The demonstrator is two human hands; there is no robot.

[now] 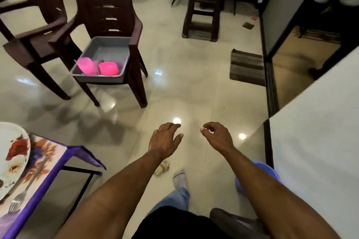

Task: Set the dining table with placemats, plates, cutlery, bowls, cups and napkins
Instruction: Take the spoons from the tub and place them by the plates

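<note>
**Empty hands over the tiled floor, cups waiting in the tub**

Both arms stretch forward above the glossy beige tiled floor (194, 83). The left hand (165, 139) and the right hand (217, 136) hang with loosely curled fingers, grasping nothing. At the near left, the purple-edged table (48, 176) carries a floral placemat (46, 153), a white flower-patterned plate (13, 153) and a metal fork (25, 190) lying just right of the plate. Farther off on the left, a grey plastic tub (103, 60) sits on the seat of a dark brown plastic armchair (108, 15), holding a pink plastic cup (86, 66) and a pink plastic bowl (108, 68). A brown plastic stool (204, 6) stands far right.
</note>
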